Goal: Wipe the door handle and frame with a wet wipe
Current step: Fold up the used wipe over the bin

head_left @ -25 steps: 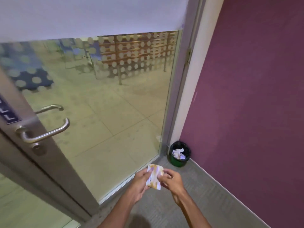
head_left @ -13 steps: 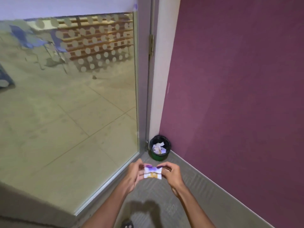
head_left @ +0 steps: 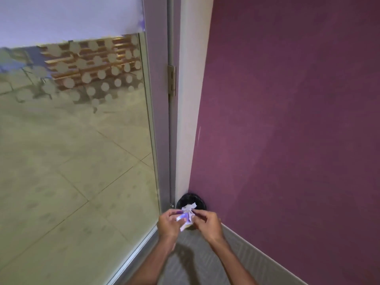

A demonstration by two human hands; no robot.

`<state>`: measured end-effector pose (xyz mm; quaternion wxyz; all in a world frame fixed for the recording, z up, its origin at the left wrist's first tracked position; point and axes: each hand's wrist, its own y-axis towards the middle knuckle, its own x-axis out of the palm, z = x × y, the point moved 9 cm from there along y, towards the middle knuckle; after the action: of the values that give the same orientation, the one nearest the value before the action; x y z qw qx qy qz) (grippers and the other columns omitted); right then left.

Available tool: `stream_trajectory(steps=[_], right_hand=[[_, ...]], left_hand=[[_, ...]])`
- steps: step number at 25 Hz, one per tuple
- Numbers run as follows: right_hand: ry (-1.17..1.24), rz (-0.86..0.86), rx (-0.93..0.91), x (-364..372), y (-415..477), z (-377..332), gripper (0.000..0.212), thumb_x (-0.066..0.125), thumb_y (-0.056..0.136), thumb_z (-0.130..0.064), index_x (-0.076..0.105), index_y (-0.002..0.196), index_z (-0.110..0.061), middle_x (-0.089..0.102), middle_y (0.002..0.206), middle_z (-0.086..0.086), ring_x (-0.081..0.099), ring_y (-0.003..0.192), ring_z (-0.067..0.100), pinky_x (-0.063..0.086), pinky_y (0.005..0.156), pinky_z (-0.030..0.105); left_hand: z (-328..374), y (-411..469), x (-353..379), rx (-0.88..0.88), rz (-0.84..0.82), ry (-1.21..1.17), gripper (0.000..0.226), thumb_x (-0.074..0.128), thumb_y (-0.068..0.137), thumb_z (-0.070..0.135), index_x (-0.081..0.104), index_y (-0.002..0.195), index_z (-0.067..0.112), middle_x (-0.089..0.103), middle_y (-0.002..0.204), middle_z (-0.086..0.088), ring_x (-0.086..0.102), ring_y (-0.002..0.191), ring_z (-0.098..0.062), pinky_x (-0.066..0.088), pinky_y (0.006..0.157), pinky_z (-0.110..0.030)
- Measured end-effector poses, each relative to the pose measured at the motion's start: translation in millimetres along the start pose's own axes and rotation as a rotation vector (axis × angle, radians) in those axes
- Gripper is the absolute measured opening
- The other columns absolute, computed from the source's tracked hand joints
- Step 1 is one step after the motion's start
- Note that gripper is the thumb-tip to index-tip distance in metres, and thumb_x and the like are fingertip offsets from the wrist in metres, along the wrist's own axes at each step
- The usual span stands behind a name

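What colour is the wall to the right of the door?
The wall is a deep purple-maroon, plain with no pattern, shown in the head view.

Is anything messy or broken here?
Nothing looks broken or spilled. The left hand and right hand pinch a crumpled wet wipe packet just above the black bin in the corner. The glass door, its hinge and the purple wall look fine.

Magenta wall point(head_left: 287, 120), grey carpet point(head_left: 205, 268), dot-frosted glass door point(head_left: 82, 140), black bin point(head_left: 200, 199)
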<state>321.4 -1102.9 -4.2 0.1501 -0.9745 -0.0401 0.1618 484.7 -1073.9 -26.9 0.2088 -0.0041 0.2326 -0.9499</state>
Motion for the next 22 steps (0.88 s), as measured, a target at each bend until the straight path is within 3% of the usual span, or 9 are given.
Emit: stream_trajectory(steps=[2,4,7,11,12,14,16,19,22], right_hand=[[-0.142,-0.028,-0.079,11.4,23.3,-17.1,0.037,0.067,0.086,-0.007,0.065,0.123,-0.004,0.071,0.117,0.007,0.066,0.094,0.005,0.046,0.075,0.001],[-0.272,-0.057,-0.138,20.2,42.0,-28.9,0.041,0.07,0.082,-0.009,0.066,0.123,-0.009,0.071,0.114,0.0,0.063,0.097,0.003,0.041,0.076,-0.001],[-0.42,-0.079,-0.193,25.1,67.2,-41.0,0.021,0.072,0.08,-0.009,0.07,0.1,-0.014,0.067,0.085,-0.006,0.056,0.075,0.007,0.041,0.064,0.014],[-0.47,-0.069,-0.147,11.3,112.4,-40.8,0.031,0.057,0.08,0.004,0.075,0.099,-0.012,0.075,0.091,0.004,0.068,0.084,0.017,0.05,0.069,0.022],[-0.479,-0.076,-0.135,7.1,128.2,-39.1,0.027,0.057,0.08,0.003,0.076,0.095,-0.011,0.075,0.089,0.006,0.069,0.085,0.021,0.05,0.067,0.02],[-0.477,-0.081,-0.09,-3.0,161.3,-34.9,0.022,0.057,0.082,0.0,0.075,0.089,-0.01,0.072,0.083,0.004,0.069,0.084,0.023,0.043,0.053,0.006],[-0.534,-0.087,-0.074,-10.9,193.2,-32.2,0.017,0.058,0.089,-0.005,0.073,0.094,-0.01,0.07,0.089,0.004,0.068,0.093,0.022,0.037,0.054,0.002],[-0.656,-0.17,-0.152,-13.4,236.7,-28.7,0.02,0.055,0.097,-0.013,0.07,0.107,-0.006,0.069,0.109,0.01,0.062,0.103,0.024,0.036,0.074,0.012],[-0.716,-0.218,-0.171,-19.2,270.5,-20.5,0.018,0.056,0.096,-0.011,0.071,0.104,-0.006,0.07,0.106,0.012,0.062,0.091,0.017,0.039,0.069,0.007]], left_hand=[[4.7,27.6,11.6,-0.093,-0.019,-0.064,0.018,0.066,0.087,-0.01,0.069,0.086,0.008,0.073,0.076,-0.006,0.066,0.057,-0.008,0.049,0.046,-0.016],[7.6,47.3,28.1,-0.188,-0.079,-0.117,0.013,0.055,0.096,-0.004,0.067,0.095,0.002,0.071,0.079,-0.01,0.067,0.064,-0.015,0.053,0.051,-0.021],[11.9,67.3,51.9,-0.257,-0.165,-0.144,0.023,0.045,0.099,0.0,0.067,0.095,-0.003,0.071,0.08,-0.017,0.067,0.062,-0.02,0.055,0.054,-0.023],[23.1,95.3,73.5,-0.237,-0.28,-0.064,0.025,0.037,0.1,-0.007,0.063,0.099,-0.007,0.068,0.062,-0.007,0.065,0.048,-0.006,0.048,0.044,-0.013],[27.7,103.8,77.6,-0.199,-0.285,0.014,0.024,0.039,0.099,-0.008,0.062,0.102,-0.012,0.067,0.066,-0.011,0.066,0.052,-0.006,0.046,0.045,-0.012],[31.6,119.2,77.0,-0.15,-0.222,0.254,0.022,0.046,0.101,0.001,0.064,0.112,-0.007,0.068,0.1,-0.02,0.071,0.089,-0.017,0.044,0.059,-0.01],[39.0,135.8,78.9,-0.013,-0.17,0.601,0.028,0.045,0.103,0.012,0.059,0.125,0.003,0.065,0.122,-0.016,0.062,0.113,-0.028,0.044,0.073,-0.015],[40.7,157.7,91.1,0.002,-0.139,0.889,0.03,0.042,0.103,0.022,0.053,0.129,0.012,0.063,0.127,-0.013,0.06,0.117,-0.032,0.046,0.09,-0.035],[38.5,175.3,101.8,-0.077,-0.123,0.945,0.034,0.042,0.103,0.025,0.05,0.134,0.014,0.061,0.131,-0.013,0.058,0.12,-0.032,0.047,0.097,-0.039]])
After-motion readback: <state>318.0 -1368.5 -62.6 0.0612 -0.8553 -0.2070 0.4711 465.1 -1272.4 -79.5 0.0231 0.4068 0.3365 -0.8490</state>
